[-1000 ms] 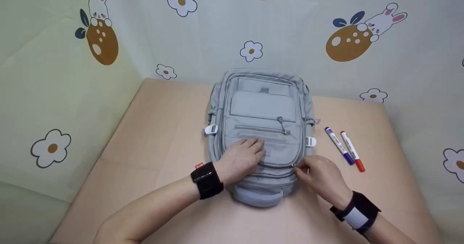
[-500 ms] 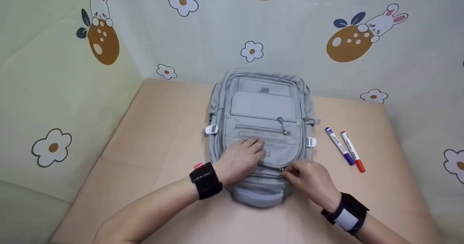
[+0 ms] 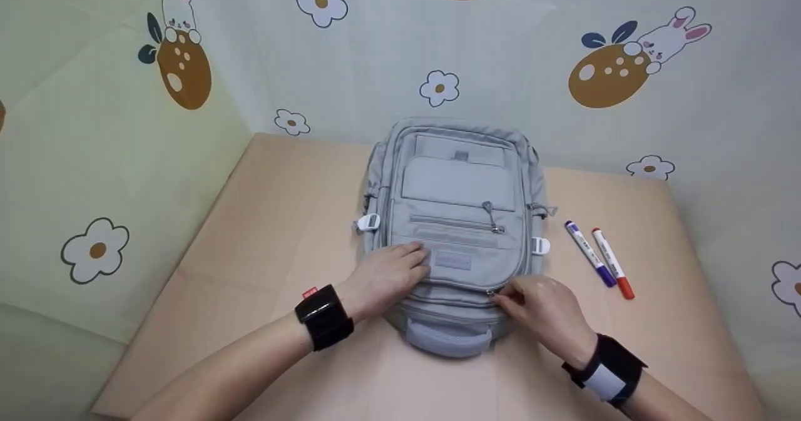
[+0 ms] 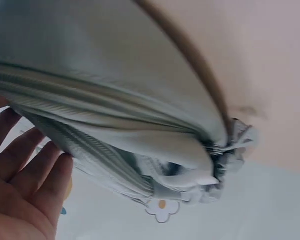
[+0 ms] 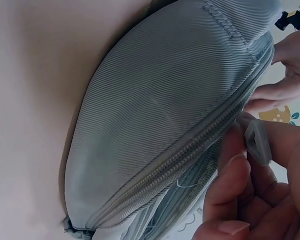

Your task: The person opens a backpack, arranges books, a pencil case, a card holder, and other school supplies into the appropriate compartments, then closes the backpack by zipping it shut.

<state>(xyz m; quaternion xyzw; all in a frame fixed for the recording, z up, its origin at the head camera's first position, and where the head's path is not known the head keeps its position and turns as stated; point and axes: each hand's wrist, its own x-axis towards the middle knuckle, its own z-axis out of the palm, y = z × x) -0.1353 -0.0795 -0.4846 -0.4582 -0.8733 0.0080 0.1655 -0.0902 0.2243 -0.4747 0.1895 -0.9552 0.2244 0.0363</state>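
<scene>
A grey backpack [image 3: 460, 183] lies on its back on the table, its carry handle [image 3: 448, 338] toward the person. My right hand [image 3: 549, 308] pinches a zipper pull [image 5: 259, 142] near the right end of the front pocket's curved lower edge, thumb and fingers curled. On the left side of that pocket rests my left hand [image 3: 385, 278], fingers fairly straight; the left wrist view shows its fingertips touching the fabric by the zipper. A label patch [image 3: 453, 260] shows just right of these fingers. In the right wrist view, zipper teeth [image 5: 174, 162] run along the bag's side.
Two markers, one purple-capped [image 3: 590, 253] and one red-capped [image 3: 613, 263], lie on the table right of the bag. White side buckles [image 3: 540, 246] stick out from the bag. A printed cloth backdrop [image 3: 369, 52] stands behind the table [image 3: 300, 183].
My right hand has moved left along the pocket's edge with the zipper pull, then stayed about there. My left hand has slid left across the pocket, uncovering the label patch.
</scene>
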